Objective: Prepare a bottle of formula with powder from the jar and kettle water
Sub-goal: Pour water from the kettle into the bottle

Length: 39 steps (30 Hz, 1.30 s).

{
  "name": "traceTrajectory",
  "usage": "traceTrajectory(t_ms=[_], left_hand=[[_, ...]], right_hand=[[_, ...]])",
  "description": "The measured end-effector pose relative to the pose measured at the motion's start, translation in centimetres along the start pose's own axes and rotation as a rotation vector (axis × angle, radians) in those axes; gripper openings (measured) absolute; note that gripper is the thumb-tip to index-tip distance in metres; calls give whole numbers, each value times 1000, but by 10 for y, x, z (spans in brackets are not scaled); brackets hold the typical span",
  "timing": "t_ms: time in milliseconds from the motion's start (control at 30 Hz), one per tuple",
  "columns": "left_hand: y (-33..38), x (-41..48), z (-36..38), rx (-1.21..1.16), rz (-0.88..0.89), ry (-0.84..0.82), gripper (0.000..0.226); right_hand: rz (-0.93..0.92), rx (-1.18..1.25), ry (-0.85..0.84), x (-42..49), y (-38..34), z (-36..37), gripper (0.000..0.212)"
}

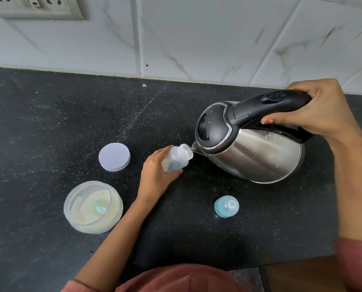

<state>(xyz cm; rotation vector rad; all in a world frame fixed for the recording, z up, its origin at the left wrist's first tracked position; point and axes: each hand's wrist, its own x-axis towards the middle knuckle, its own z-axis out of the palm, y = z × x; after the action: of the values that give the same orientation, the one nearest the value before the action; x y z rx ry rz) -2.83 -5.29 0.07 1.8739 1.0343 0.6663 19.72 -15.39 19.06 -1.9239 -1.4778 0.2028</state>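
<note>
A small clear baby bottle (177, 158) with pale powder inside is gripped by my left hand (157, 175) and tilted toward the right, its mouth open. My right hand (317, 110) grips the black handle of a steel kettle (258, 148), which is tipped to the left so its spout touches the bottle's rim. An open clear jar (92, 207) of cream powder stands at the left with a teal scoop lying in it. Behind it lies the jar's flat white lid (114, 157). The bottle's teal collar with clear teat (226, 206) rests in front of the kettle.
Everything sits on a black speckled stone counter (49, 123) against a white marble-tiled wall (197, 39). A socket panel (36, 7) is on the wall at the upper left. The counter's front edge runs along the lower right.
</note>
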Motion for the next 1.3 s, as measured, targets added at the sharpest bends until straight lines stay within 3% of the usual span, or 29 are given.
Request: traceTrajectory(t_ms=[1300], left_hand=[[-4, 2, 7, -29, 1, -23, 63]], right_hand=[[32, -69, -44, 3, -13, -6, 33]])
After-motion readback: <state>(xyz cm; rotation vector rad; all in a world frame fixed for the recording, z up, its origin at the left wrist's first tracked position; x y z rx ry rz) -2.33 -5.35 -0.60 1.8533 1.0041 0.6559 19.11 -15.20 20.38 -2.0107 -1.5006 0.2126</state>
